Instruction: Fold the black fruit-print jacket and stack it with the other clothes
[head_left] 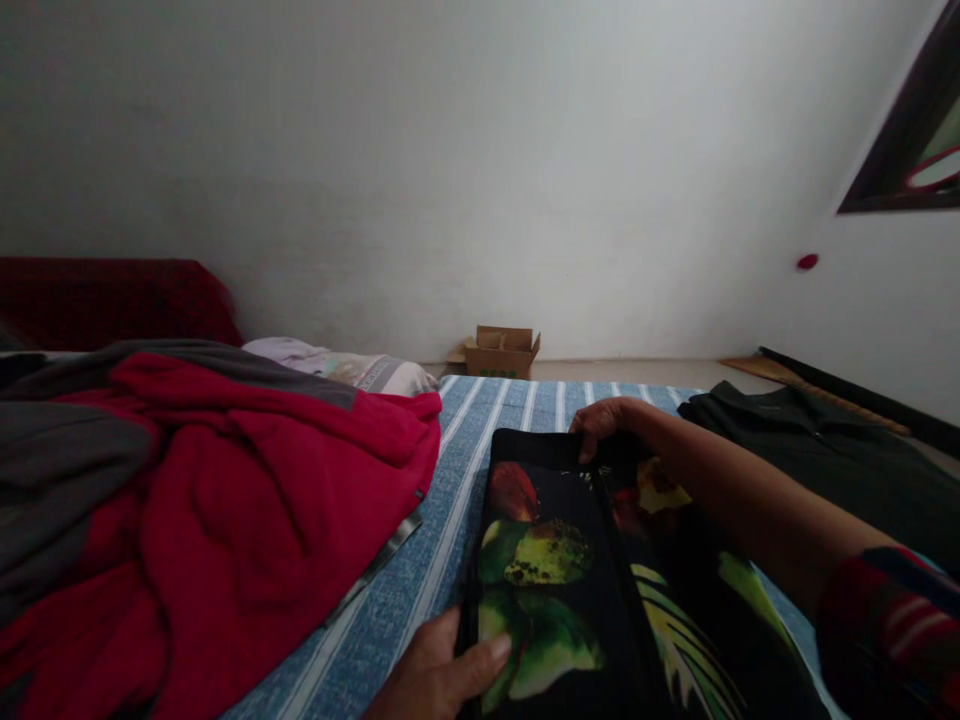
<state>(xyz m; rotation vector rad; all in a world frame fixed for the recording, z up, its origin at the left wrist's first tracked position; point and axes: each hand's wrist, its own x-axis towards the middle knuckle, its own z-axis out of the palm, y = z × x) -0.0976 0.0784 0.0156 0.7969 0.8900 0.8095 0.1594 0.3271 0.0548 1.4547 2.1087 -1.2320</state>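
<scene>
A black garment with a green, yellow and red leaf print [551, 555] lies partly folded on the striped bed. My left hand [442, 665] grips its near left edge, thumb on top and fingers hidden underneath. At its far edge, the fingers of my right hand [600, 420] are closed on the dark band. My right forearm crosses over the garment's right part, which spreads toward the lower right. What kind of garment it is, I cannot tell.
A red and grey fleece garment [292, 500] is heaped at the left. To the right lies a dark green shirt [817, 450]. A blue striped sheet [442, 510] covers the bed. Behind stand a cardboard box [499, 355] and a pillow [375, 373], against the wall.
</scene>
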